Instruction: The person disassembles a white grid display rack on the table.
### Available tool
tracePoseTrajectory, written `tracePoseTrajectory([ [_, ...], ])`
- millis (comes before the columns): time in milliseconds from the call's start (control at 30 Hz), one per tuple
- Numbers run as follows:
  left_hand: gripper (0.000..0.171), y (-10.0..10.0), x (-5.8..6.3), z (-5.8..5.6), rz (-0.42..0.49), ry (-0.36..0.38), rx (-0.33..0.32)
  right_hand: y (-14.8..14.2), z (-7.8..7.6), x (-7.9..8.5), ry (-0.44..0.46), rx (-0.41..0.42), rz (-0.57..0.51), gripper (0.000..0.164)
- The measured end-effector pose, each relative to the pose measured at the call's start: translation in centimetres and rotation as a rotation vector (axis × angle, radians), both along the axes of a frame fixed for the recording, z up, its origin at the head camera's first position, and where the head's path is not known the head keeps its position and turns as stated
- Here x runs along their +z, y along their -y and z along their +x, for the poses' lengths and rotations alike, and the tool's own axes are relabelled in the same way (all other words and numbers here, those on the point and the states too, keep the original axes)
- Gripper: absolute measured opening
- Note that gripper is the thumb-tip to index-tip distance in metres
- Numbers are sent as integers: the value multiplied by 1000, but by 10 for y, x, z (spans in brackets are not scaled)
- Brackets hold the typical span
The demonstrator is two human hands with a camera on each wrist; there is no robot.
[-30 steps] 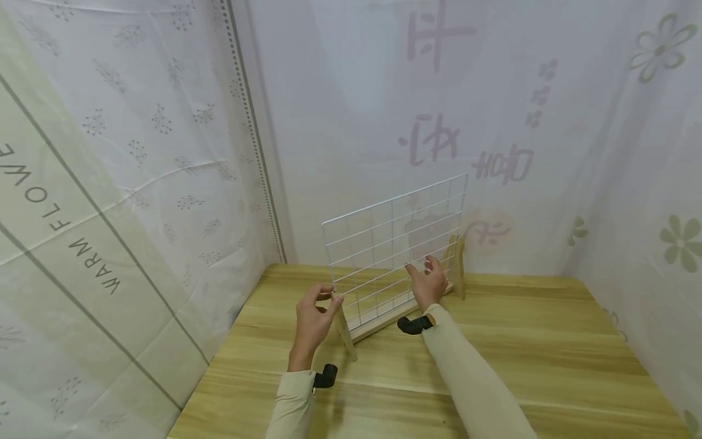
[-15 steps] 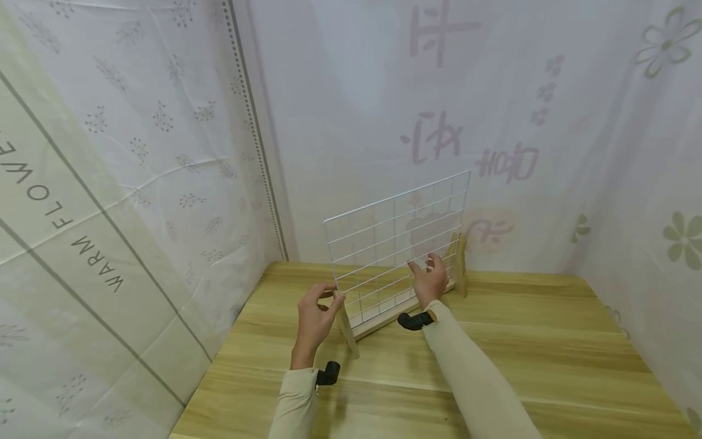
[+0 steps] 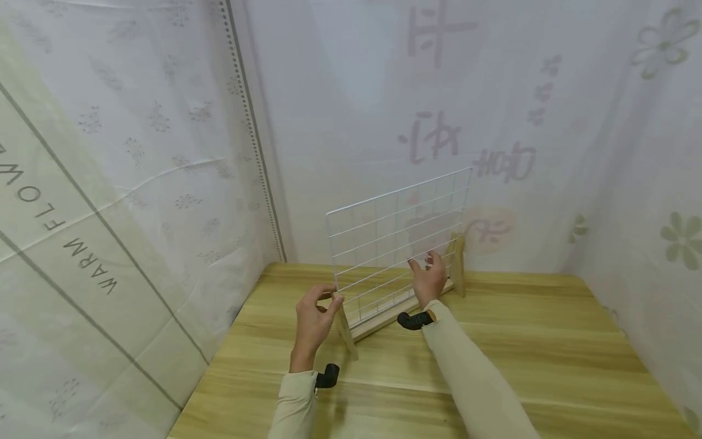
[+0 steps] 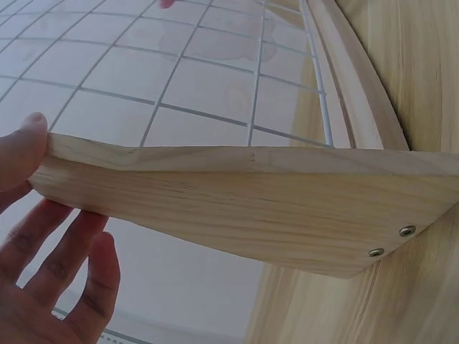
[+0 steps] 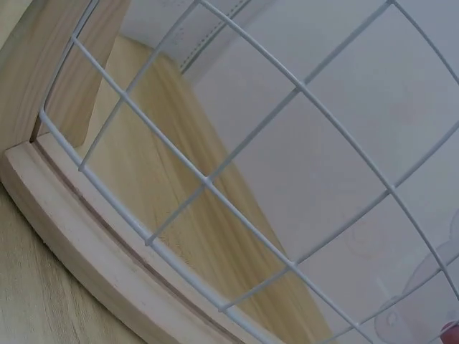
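A white wire grid panel stands nearly upright on a light wooden stand, between its two side posts. At the near left post, my left hand grips the upper end; in the left wrist view the thumb is at one edge and fingers are on the other side of the wood. My right hand holds the lower part of the grid, right of its middle. In the right wrist view, the bottom wire runs along the grooved base bar, and only a fingertip shows.
The stand rests on a wood-grain table. Printed curtains hang behind it and along both sides. Two metal screws show low on the left post. Black camera mounts sit on both wrists.
The grid's upper edge has risen slightly against the posts. Both hands keep nearly the same places, the left on the post and the right on the grid.
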State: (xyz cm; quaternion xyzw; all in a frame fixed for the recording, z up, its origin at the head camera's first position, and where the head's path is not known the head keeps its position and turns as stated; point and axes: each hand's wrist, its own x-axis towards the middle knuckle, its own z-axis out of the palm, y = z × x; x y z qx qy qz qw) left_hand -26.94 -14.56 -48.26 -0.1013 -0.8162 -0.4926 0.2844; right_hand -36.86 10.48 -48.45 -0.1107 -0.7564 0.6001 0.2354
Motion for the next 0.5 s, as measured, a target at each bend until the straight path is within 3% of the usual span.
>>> tracePoseTrajectory([
  [267,22,-2,1,0,-14,32,8,3,0,1,-41,-20,-21,53],
  [500,23,-3,0,1,-16,28,14,6,-2,11,-74,5,-30,54],
])
